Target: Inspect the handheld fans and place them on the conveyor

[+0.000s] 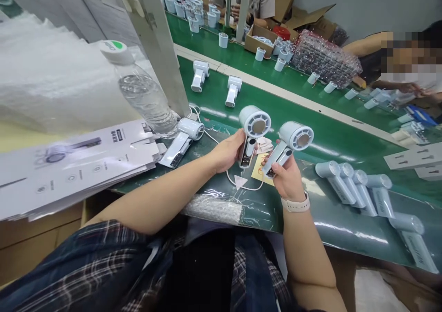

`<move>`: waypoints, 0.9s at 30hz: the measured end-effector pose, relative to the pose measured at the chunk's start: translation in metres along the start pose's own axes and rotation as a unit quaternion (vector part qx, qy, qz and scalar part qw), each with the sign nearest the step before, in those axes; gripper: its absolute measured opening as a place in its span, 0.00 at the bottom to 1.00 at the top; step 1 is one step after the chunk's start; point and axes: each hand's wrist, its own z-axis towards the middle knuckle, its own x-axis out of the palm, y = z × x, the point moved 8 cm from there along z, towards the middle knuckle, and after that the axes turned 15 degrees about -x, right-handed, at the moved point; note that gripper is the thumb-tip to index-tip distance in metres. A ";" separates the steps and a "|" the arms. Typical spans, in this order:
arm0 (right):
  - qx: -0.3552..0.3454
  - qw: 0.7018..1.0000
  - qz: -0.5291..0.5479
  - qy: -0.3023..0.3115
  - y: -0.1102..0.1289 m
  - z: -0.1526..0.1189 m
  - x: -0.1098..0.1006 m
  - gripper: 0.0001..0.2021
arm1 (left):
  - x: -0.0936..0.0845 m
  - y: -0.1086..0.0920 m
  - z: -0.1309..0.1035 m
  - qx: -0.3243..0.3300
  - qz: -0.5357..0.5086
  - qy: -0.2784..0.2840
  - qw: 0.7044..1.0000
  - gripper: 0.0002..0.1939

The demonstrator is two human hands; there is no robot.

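My left hand (228,152) is wrapped round the handle of a light blue handheld fan (254,122), held upright with its round head at the top. In my right hand (289,177) is a second light blue fan (296,135), tilted, its handle slanting down to the left. The two fans are close together but apart. A white cable (250,188) curves on the bench below them, beside a white triangular piece (240,182). Behind my hands lie a yellow note (258,168) and a crumpled white item (264,145). Another fan (183,139) rests on the bench left of my left hand.
Flat printed boxes (79,164) and a water bottle (147,98) are at the left, by a metal post (155,36). Several fans (361,178) lie at the right. Two fans (234,91) sit on the green belt (276,100). People work beyond it.
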 end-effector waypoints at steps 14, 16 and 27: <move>0.045 0.998 0.031 0.028 -0.006 -0.015 0.015 0.20 | 0.026 -0.003 -0.020 -0.030 0.071 0.021 0.997 0.27; 0.038 0.998 0.032 0.030 -0.005 -0.016 0.016 0.21 | 0.027 -0.003 -0.021 -0.018 0.086 0.025 0.996 0.27; 0.001 0.998 0.050 0.041 -0.003 -0.016 0.019 0.20 | 0.037 -0.007 -0.029 0.041 0.150 0.094 0.983 0.27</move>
